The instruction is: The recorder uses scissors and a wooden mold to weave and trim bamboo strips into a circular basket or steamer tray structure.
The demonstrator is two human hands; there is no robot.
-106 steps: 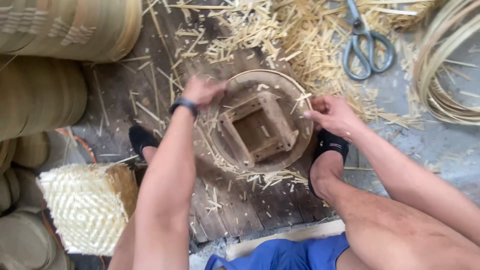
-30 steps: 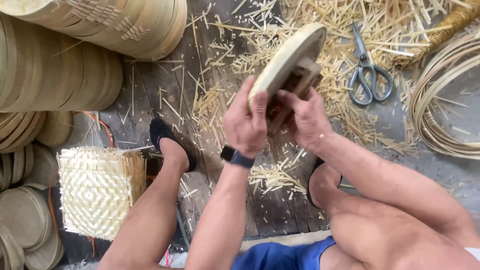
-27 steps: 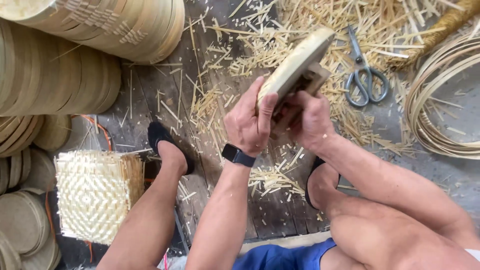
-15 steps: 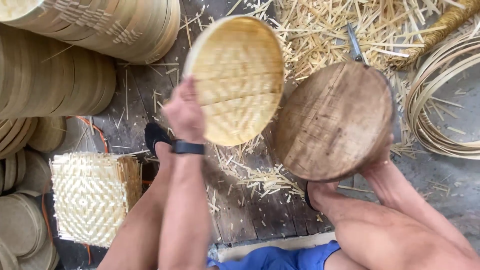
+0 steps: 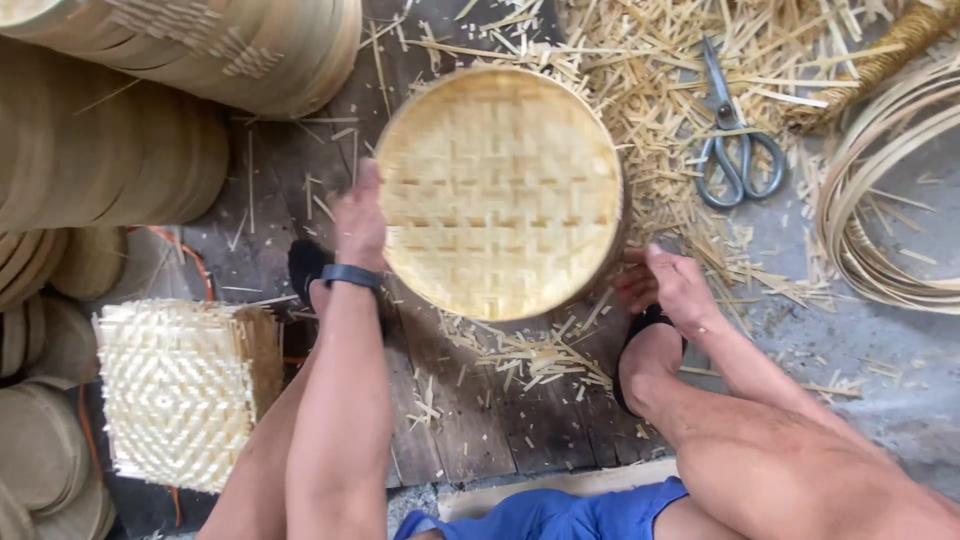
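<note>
holding round woven bamboo tray (image 5: 500,190), seemingly left-handed

Stacked lids (image 5: 150,90) block left; scissors (image 5: 735,140), coiled strips (image 5: 880,200) crowd right; plank floor (image 5: 480,430) between legs open.

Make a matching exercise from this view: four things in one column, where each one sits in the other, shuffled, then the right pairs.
Things:
1. round woven tray
2. scissors
3. square woven mat stack
4. coiled bamboo strips

Places:
A. at the right edge of the picture
B. lower left, beside the left leg
C. held up by the left hand
D. on straw scraps, upper right

Pairs: 1-C, 2-D, 3-B, 4-A
</note>
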